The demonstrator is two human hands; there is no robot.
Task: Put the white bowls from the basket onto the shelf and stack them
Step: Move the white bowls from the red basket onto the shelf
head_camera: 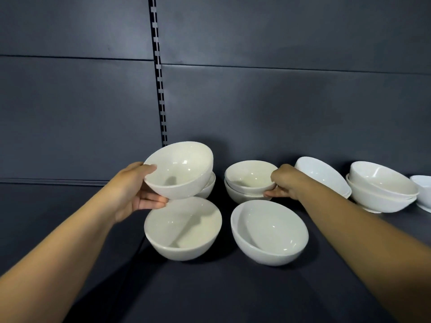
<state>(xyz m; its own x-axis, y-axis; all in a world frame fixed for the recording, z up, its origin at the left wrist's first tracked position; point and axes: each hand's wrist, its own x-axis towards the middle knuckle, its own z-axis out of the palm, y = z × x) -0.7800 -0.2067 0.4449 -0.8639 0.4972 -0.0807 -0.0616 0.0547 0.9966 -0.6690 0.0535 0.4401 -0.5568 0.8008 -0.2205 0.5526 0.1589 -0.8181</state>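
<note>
My left hand (137,190) grips a white bowl (182,169) by its left rim, thumb on the rim and fingers under it, holding it tilted in the air above a front-left bowl (183,227) on the dark shelf (210,294). Behind the held bowl another bowl (208,187) is mostly hidden. My right hand (283,183) grips the right side of the top bowl (249,176) of a two-bowl stack, whose lower bowl (235,194) shows beneath. A front-right bowl (270,231) sits tilted on the shelf. The basket is out of view.
More white bowls stand along the back right: a tilted bowl (324,173), a two-bowl stack (382,187) and a partly cut-off bowl (423,190) at the frame edge. A slotted upright (158,73) runs down the dark back panel.
</note>
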